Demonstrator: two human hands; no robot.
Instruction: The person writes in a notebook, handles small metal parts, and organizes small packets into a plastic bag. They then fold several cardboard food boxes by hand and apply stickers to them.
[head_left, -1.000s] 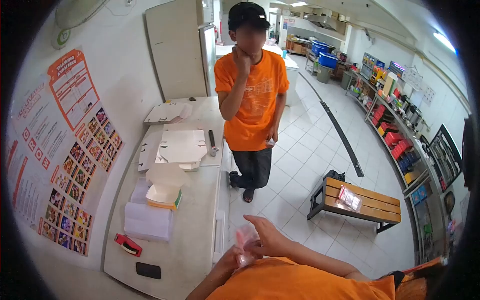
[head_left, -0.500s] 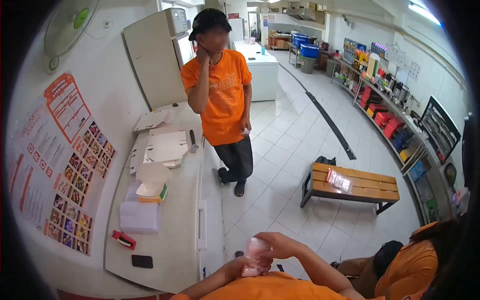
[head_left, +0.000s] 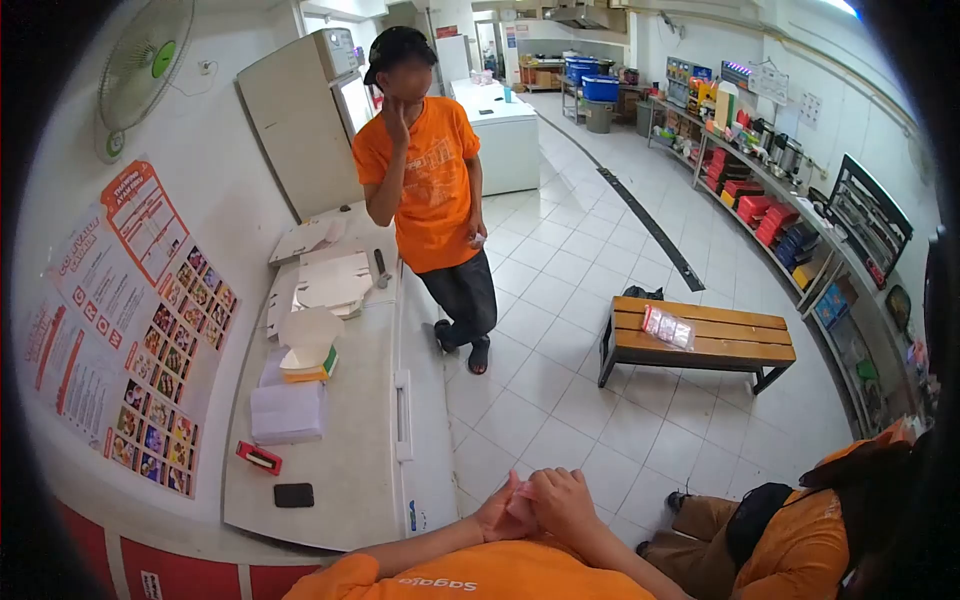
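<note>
My left hand (head_left: pixel 496 517) and my right hand (head_left: pixel 563 502) meet in front of my orange shirt. Between them is a small pinkish, see-through plastic packet (head_left: pixel 520 503), mostly hidden by the fingers. The left hand cups it from below and the left side. My right fingers are curled over it from the other side. What the packet contains cannot be made out.
A white chest freezer (head_left: pixel 365 450) at left bears a phone (head_left: pixel 294 495), a red stapler-like object (head_left: pixel 259 457), papers (head_left: pixel 288 412) and a food box (head_left: pixel 308 362). One co-worker (head_left: pixel 430 190) stands beside it; another person (head_left: pixel 790 540) is at lower right. A wooden bench (head_left: pixel 740 340) holds plastic packets.
My hands have come closer together around the packet, covering more of it. The view has shifted slightly. The co-worker's raised hand has moved from the neck to the face.
</note>
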